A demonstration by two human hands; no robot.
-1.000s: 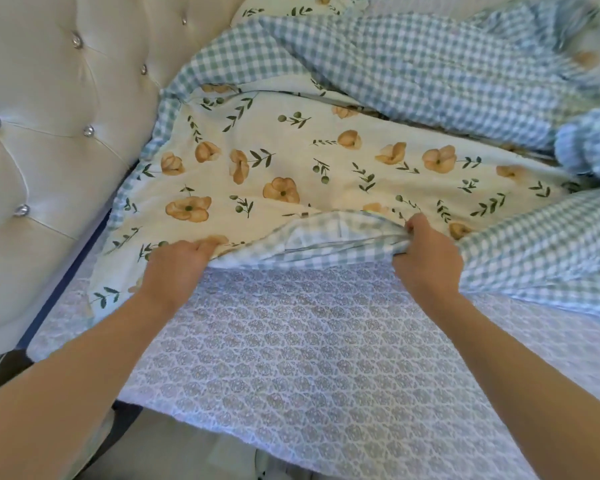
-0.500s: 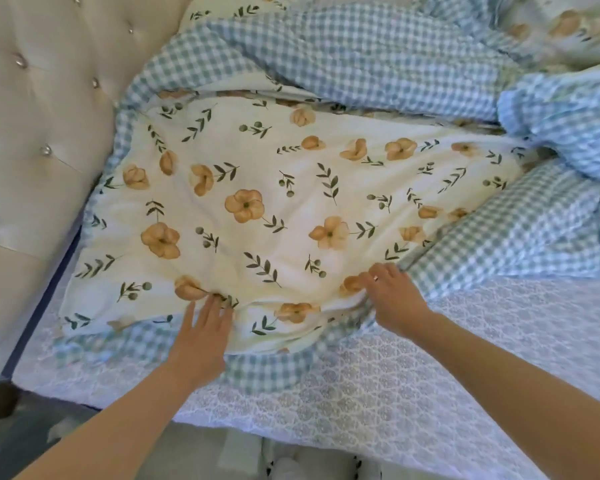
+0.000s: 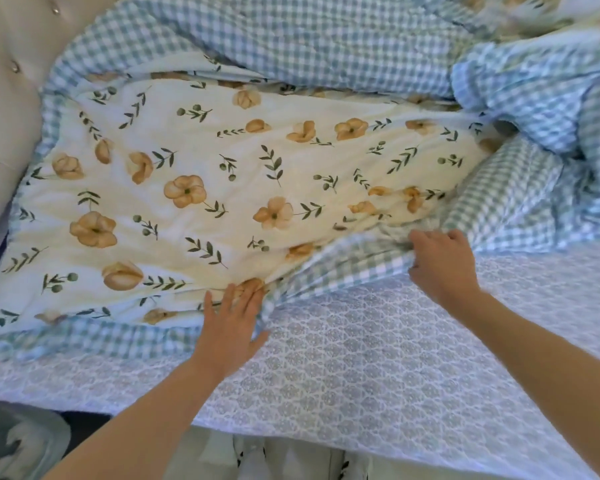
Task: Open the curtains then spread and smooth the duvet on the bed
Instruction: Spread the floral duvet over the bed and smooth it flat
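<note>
Both hands on the duvet [image 3: 222,188] near the bed's front edge: left hand [image 3: 231,327] flat, fingers straight; right hand [image 3: 440,261] pinching the gingham hem.

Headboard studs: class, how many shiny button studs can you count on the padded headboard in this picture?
2. One stud sits near the top edge of the headboard; the other stud lies lower and further left. More may lie outside the frame or behind the duvet.
</note>
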